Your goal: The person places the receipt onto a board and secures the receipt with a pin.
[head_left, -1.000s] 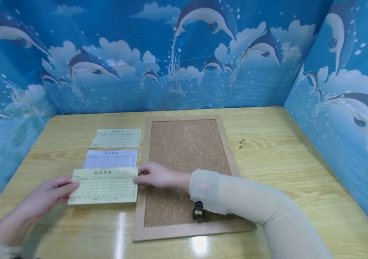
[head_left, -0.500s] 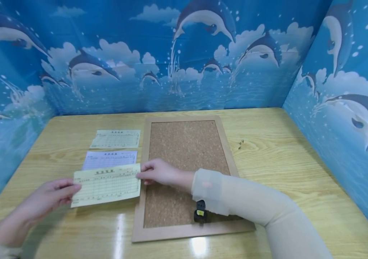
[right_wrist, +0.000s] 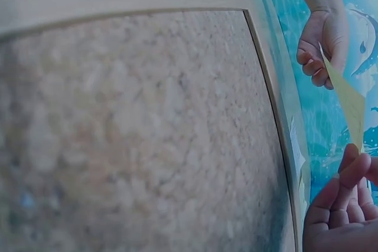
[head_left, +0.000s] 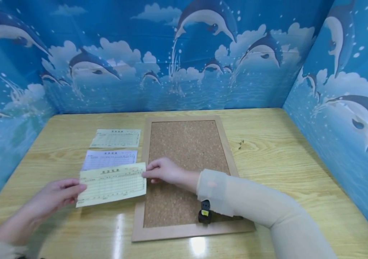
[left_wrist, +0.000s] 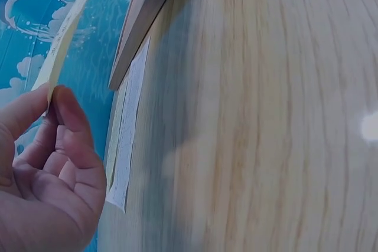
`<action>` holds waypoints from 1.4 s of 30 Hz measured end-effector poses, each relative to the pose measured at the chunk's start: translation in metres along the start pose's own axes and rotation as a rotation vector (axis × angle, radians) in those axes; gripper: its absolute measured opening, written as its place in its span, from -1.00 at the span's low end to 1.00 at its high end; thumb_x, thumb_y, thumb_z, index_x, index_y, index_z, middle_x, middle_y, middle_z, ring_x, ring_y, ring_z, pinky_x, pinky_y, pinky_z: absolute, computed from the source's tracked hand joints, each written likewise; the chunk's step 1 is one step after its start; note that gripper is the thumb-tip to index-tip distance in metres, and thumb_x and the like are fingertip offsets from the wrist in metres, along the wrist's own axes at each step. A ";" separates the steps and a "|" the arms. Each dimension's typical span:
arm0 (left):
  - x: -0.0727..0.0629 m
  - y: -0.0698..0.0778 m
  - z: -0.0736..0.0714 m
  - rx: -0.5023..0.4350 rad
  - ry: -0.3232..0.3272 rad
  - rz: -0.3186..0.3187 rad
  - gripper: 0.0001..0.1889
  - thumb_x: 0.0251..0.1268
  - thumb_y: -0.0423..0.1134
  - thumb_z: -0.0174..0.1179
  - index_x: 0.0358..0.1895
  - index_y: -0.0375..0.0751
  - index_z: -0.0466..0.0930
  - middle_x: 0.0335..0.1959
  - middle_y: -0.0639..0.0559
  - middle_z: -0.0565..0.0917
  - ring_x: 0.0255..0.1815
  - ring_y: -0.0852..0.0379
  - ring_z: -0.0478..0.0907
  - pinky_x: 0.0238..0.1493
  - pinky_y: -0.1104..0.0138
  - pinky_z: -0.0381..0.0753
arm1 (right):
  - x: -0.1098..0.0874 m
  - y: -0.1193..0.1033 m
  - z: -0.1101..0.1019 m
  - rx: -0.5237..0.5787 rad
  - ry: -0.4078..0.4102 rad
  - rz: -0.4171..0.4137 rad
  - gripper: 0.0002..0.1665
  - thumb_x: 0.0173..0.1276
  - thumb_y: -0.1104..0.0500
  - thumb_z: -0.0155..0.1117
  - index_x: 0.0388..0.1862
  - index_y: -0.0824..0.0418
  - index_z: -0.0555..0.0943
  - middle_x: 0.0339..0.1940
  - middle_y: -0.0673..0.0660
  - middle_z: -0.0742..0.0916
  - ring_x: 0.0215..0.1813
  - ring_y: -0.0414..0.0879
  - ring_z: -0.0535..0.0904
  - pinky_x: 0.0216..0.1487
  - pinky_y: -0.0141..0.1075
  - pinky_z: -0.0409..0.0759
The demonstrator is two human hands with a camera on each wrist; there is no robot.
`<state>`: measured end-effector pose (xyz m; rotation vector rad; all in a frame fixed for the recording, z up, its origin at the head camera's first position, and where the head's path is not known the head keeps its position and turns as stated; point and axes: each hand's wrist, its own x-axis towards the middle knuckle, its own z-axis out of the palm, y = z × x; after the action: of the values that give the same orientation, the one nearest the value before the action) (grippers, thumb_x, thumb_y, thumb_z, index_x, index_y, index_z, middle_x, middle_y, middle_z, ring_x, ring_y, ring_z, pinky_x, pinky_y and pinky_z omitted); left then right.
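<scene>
A pale yellow printed form slip (head_left: 112,185) is stretched between both hands, tilted with its right end higher. My left hand (head_left: 55,196) pinches its left edge between thumb and fingers; the left wrist view shows the slip (left_wrist: 62,45) edge-on above the table. At the right edge my right hand (head_left: 164,171) pinches it near the upper corner, over the left part of a framed corkboard (head_left: 187,144). Behind the held slip lie a white form slip (head_left: 111,158), partly covered by it in the head view, and a pale green form slip (head_left: 116,138) farther back.
Several small brass-coloured pins (head_left: 241,144) lie on the wooden table (head_left: 274,151) right of the corkboard. Blue dolphin-print curtains (head_left: 184,82) stand along the back and sides. A black wrist camera (head_left: 205,212) hangs below the right sleeve, over the board's lower part.
Both hands have carried the yellow slip a little to the right, its right end rising so that it now tilts and overlaps the corkboard frame. The other slips stay put.
</scene>
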<state>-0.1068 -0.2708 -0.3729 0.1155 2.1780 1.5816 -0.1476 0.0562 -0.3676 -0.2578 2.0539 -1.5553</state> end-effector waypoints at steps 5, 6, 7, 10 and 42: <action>0.001 0.002 0.003 0.005 0.003 0.006 -0.83 0.40 -0.32 0.01 -0.28 -0.16 0.61 -0.46 0.13 0.57 -0.44 0.23 0.50 -0.39 0.37 0.55 | -0.002 0.001 -0.004 -0.008 0.012 0.005 -0.82 0.24 0.21 0.31 -0.28 0.32 0.67 -0.46 0.04 0.67 -0.52 -0.25 0.51 -0.40 -0.44 0.53; 0.000 0.002 0.003 0.000 0.004 0.003 -0.83 0.40 -0.31 0.01 -0.29 -0.15 0.62 -0.47 0.13 0.57 -0.45 0.22 0.50 -0.39 0.37 0.55 | -0.002 0.002 -0.005 -0.009 0.013 0.005 -0.82 0.25 0.20 0.31 -0.27 0.32 0.67 -0.45 0.03 0.67 -0.52 -0.25 0.52 -0.39 -0.43 0.53; 0.000 0.003 0.003 -0.008 0.006 -0.004 -0.82 0.40 -0.31 0.01 -0.30 -0.12 0.62 -0.48 0.13 0.58 -0.45 0.23 0.50 -0.40 0.37 0.55 | -0.003 0.002 -0.005 -0.006 0.011 0.003 -0.82 0.25 0.20 0.30 -0.27 0.31 0.67 -0.44 0.02 0.67 -0.51 -0.24 0.52 -0.39 -0.42 0.53; 0.000 0.003 0.004 -0.023 0.013 -0.007 -0.81 0.40 -0.29 0.02 -0.31 -0.05 0.64 -0.48 0.14 0.57 -0.46 0.23 0.50 -0.39 0.38 0.55 | -0.003 0.002 -0.007 -0.004 0.011 0.006 -0.81 0.27 0.19 0.28 -0.24 0.30 0.67 -0.39 0.01 0.68 -0.49 -0.24 0.53 -0.36 -0.41 0.55; 0.015 0.027 0.034 0.074 0.070 -0.026 -0.59 0.36 -0.20 0.09 -0.01 -0.59 0.48 -0.37 0.01 0.59 -0.33 0.18 0.54 -0.26 0.33 0.57 | -0.018 0.012 -0.040 -0.027 0.057 0.027 -0.76 0.32 0.18 0.22 -0.14 0.32 0.65 -0.27 0.05 0.68 -0.41 -0.22 0.53 -0.21 -0.31 0.57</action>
<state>-0.1115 -0.2271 -0.3605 0.0549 2.2830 1.5117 -0.1520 0.1014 -0.3661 -0.1969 2.1146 -1.5367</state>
